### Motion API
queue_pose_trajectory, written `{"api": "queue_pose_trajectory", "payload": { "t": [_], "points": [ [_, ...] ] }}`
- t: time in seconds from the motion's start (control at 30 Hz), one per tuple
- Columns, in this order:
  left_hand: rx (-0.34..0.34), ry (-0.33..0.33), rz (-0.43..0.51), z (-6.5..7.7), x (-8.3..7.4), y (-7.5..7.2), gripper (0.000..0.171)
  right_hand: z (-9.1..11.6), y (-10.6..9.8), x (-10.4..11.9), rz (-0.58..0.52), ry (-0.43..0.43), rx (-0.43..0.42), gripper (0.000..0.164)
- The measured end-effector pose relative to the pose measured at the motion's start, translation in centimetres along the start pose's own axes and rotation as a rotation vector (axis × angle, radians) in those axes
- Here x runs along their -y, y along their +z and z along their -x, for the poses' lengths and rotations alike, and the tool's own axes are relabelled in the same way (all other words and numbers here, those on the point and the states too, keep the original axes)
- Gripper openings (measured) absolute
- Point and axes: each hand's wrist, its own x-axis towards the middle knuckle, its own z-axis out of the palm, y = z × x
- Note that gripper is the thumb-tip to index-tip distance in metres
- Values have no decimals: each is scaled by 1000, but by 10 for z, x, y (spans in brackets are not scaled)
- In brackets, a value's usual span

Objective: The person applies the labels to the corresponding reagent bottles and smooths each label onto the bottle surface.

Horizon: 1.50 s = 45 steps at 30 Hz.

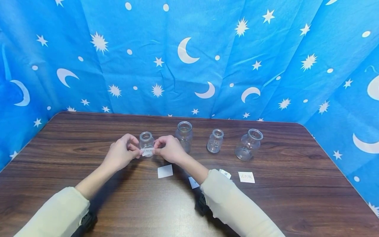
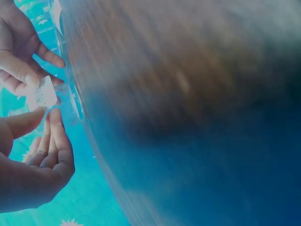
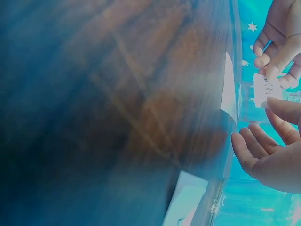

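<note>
A blue cloth printed with white moons and stars runs off the top and sides of the head view. Before it stands a brown wooden table, badly blurred in both wrist views. The pale sleeves are cut off at the bottom edge. The left hand and right hand are nearly closed at thumb and fingertips, each pinching one end of the same paper label; the other fingers are bent.

Four clear glass jars stand upright in a loose row: a wide jar at the right, a tall jar partly hidden by the right hand, a left jar between the hands, and a small jar.

Of the cards on the table, two are partly covered by the right arm. The label is in front of the left jar's lower part, long axis left to right, right end slightly higher, writing facing the person. Fingertips hide its ends; contact with the glass is unclear.
</note>
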Motion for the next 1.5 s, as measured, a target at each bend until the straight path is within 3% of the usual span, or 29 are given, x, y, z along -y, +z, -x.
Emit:
{"api": "queue_pose_trajectory", "payload": {
  "t": [0.17, 0.33, 0.53, 1.1, 1.5],
  "points": [
    [16, 41, -53, -1, 3, -3, 31, -1, -1, -1, -25, -1, -3, 10],
    [-4, 157, -118, -6, 9, -6, 28, -1, -1, 0, -41, -1, -8, 22],
    [29, 266, -159, -14, 16, -9, 24, -3, -1, 1, -51, 5, -5, 29],
    [116, 279, -100, -30, 28, -19, 41, -4, -1, 0, 35, -19, -22, 29],
    [140, 310, -74, -36, 33, -17, 41, -5, 0, -1, 24, -34, -23, 27]
  ]
}}
